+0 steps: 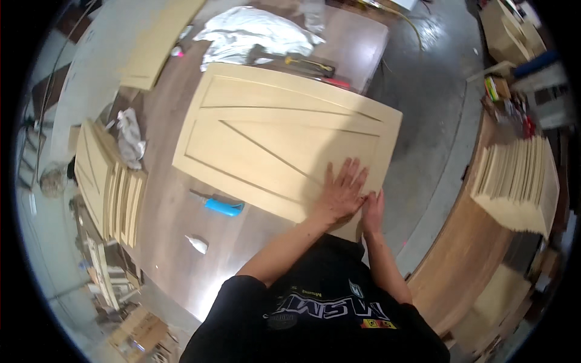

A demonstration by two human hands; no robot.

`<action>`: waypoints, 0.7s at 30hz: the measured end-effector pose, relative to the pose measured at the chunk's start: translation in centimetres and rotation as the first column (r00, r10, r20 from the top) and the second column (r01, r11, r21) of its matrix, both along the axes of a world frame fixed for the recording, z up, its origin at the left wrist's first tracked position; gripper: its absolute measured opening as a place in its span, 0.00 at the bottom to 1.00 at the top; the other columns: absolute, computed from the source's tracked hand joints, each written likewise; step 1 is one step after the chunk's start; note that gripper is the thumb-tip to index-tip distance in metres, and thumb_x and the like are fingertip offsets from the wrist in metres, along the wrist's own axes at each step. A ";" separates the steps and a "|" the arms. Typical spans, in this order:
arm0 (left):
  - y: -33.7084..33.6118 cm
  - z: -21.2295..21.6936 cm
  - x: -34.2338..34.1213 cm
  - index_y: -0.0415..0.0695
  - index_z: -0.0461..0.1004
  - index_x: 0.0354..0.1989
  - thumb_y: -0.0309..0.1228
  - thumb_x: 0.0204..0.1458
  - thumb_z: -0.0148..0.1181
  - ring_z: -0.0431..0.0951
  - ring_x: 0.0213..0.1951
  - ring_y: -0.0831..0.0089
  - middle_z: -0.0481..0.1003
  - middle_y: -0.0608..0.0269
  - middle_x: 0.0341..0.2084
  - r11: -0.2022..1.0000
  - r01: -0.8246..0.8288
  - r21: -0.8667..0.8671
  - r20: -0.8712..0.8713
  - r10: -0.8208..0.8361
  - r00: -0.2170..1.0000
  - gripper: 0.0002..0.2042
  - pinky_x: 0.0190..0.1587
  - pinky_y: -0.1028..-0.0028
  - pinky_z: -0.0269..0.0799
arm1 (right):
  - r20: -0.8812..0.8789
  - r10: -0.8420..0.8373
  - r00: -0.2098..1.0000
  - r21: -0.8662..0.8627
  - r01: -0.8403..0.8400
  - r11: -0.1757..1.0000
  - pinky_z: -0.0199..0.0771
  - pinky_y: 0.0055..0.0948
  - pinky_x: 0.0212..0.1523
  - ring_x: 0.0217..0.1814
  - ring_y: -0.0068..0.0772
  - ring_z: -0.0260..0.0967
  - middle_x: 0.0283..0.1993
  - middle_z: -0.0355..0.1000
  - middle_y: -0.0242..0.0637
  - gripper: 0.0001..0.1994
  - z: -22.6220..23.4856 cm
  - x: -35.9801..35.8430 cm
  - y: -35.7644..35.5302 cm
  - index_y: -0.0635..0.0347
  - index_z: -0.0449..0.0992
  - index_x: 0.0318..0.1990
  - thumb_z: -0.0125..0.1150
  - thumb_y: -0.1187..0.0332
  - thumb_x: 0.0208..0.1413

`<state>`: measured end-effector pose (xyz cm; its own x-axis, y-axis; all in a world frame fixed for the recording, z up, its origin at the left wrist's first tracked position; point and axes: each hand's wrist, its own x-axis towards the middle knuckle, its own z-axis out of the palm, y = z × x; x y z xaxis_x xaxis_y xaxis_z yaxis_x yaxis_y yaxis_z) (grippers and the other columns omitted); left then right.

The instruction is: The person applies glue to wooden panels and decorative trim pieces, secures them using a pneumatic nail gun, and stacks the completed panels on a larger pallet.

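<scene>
A pale wooden cabinet door (254, 139) with grooved framing and diagonal lines lies flat on the brown table, its right side reaching the table's edge. My left hand (344, 196) rests palm down on the door's near right part, fingers spread. Just right of it, my right hand (373, 213) is at the door's right edge, thumb by the top face and fingers along the outer side; its fingers are partly hidden. Near the door's front edge lie a blue-handled tool (223, 207) and a small white bottle (197, 244).
Behind the door are a crumpled white cloth (254, 33), a hammer (260, 54) and a red-handled tool (336, 81). Stacked panels stand at left (97, 175) and on a brown bench at right (517, 184). Another pale board (154, 54) lies at the far left.
</scene>
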<state>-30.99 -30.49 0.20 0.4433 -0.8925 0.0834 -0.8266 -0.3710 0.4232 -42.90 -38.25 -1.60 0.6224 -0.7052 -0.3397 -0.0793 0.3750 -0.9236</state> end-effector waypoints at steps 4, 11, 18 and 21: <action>3.7 2.1 3.3 0.46 0.56 0.74 0.53 0.60 0.55 0.42 0.77 0.50 0.50 0.50 0.75 0.969 -0.124 0.216 0.036 0.119 0.992 0.38 0.71 0.31 0.29 | -0.140 -0.002 0.990 0.077 0.013 0.997 0.63 0.37 0.66 0.66 0.39 0.62 0.66 0.64 0.44 0.31 -0.5 -1.8 0.6 0.63 0.54 0.72 0.53 0.61 0.67; 15.3 1.4 14.3 0.41 0.50 0.75 0.55 0.56 0.59 0.38 0.78 0.62 0.45 0.56 0.77 0.720 -0.609 0.332 0.196 0.579 0.792 0.45 0.76 0.43 0.29 | -0.379 0.434 0.818 -0.039 -0.482 0.875 0.61 0.37 0.68 0.68 0.39 0.60 0.66 0.61 0.46 0.38 1.4 -1.4 0.8 0.64 0.50 0.71 0.66 0.67 0.58; 17.3 1.1 18.0 0.43 0.47 0.76 0.61 0.60 0.51 0.40 0.78 0.61 0.47 0.57 0.77 0.768 -0.586 0.257 0.212 0.547 0.810 0.45 0.75 0.38 0.31 | -0.435 0.374 0.819 -0.197 -0.492 0.848 0.68 0.39 0.63 0.65 0.40 0.63 0.64 0.61 0.49 0.39 1.4 1.9 4.1 0.67 0.50 0.69 0.68 0.67 0.55; 17.2 1.2 18.0 0.41 0.49 0.76 0.55 0.59 0.56 0.41 0.78 0.59 0.47 0.55 0.77 0.783 -0.577 0.233 0.166 0.553 0.817 0.44 0.74 0.38 0.32 | -0.402 0.367 0.839 -0.096 -0.438 0.894 0.70 0.39 0.61 0.62 0.39 0.66 0.62 0.63 0.49 0.39 1.9 2.4 4.4 0.68 0.51 0.67 0.69 0.66 0.53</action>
<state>-13.01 -13.25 1.37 0.8770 -0.4774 -0.0543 -0.4614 -0.8683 0.1821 -40.54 -33.85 0.28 0.7207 -0.4889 -0.4915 -0.5297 0.0691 -0.8454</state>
